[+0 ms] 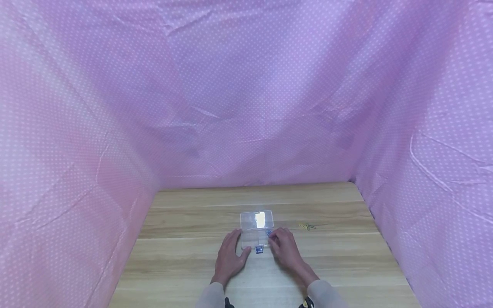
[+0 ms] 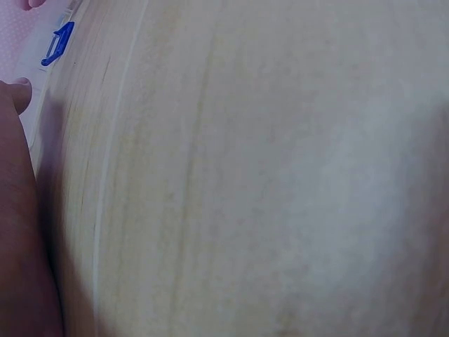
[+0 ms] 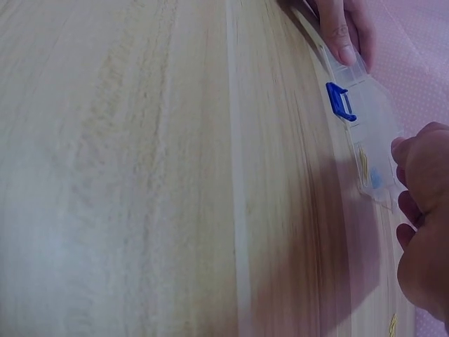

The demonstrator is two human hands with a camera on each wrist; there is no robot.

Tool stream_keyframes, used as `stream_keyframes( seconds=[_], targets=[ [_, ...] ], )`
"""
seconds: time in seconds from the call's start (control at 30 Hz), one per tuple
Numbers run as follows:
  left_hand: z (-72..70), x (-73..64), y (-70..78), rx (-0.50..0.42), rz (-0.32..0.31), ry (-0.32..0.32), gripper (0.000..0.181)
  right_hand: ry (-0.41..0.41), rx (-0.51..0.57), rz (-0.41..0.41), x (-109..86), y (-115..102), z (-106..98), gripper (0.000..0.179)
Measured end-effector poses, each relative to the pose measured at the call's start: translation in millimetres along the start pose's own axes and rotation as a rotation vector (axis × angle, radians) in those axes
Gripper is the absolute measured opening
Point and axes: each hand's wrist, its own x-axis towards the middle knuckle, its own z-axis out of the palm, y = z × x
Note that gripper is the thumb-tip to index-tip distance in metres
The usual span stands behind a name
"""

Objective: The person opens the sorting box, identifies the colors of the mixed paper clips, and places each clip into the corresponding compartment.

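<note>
A clear plastic box with compartments lies open on the table, its lid tipped back. On its front edge is a blue latch, also a blue latch in the right wrist view. My left hand grips the box's left end, thumb at the front edge. Above the right compartments, my right hand has curled fingers, the tips close together beside blue paper clips. Whether they pinch a clip is hidden. Through the box wall show yellow clips and a blue patch.
Several yellow and green paper clips lie on the wooden table, right of the box. Pink dotted cloth hangs behind the table and along both sides.
</note>
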Motion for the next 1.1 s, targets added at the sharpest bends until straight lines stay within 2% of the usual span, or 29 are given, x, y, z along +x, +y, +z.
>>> stream_keyframes(
  seconds=[0.17,0.5,0.57,0.73,0.9,1.1],
  targets=[
    [0.3,0.2,-0.2,0.014,0.017,0.01,0.076,0.006,-0.004,0.002,-0.6,-1.2,-0.4,0.013],
    [2.4,-0.4,-1.3,0.032,0.05,0.057,0.075,0.039,-0.038,-0.061,-3.5,-1.5,-2.3,0.025],
    [2.5,-0.6,-0.9,0.029,0.051,0.061,0.075,0.025,-0.033,-0.053,-3.6,-2.4,-4.2,0.027],
    [1.1,0.2,0.6,0.013,0.018,0.023,0.075,-0.001,-0.009,-0.017,-3.9,-2.5,-11.6,0.029],
    [0.1,0.7,0.7,0.005,0.008,0.01,0.075,0.016,-0.014,0.005,-6.2,4.5,-18.7,0.032],
    [-0.4,0.8,0.6,0.009,0.018,0.017,0.075,0.031,0.025,0.068,-9.8,13.9,-28.6,0.037]
  ],
)
